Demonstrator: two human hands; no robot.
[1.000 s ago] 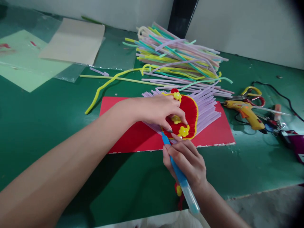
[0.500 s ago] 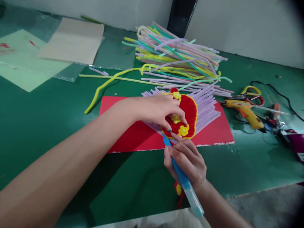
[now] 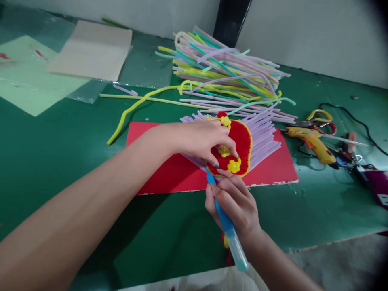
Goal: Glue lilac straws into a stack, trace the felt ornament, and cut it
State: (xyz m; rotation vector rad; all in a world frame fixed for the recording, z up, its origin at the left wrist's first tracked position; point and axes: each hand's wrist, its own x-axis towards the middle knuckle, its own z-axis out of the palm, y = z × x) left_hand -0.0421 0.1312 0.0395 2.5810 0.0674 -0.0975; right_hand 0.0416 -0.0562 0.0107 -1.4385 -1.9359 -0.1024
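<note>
My left hand (image 3: 201,141) presses down on a red pipe-cleaner piece with a yellow rim and small yellow flowers (image 3: 238,147); its thumb and fingers pinch one of the flowers. That piece lies on a fan of lilac pipe cleaners (image 3: 263,137), over a red sheet (image 3: 169,173). My right hand (image 3: 235,204) is closed round a blue pen-like tool (image 3: 227,226). The tool's tip touches the lower left edge of the red piece.
A heap of coloured pipe cleaners (image 3: 224,72) lies behind the red sheet, with a long yellow one (image 3: 133,109) trailing left. A yellow glue gun (image 3: 315,143), scissors (image 3: 321,119) and cables sit at the right. Paper sheets (image 3: 91,50) lie at the far left on the green table (image 3: 60,145).
My right hand and the blue tool have shifted slightly left and up against the red piece. My left hand has stayed in place.
</note>
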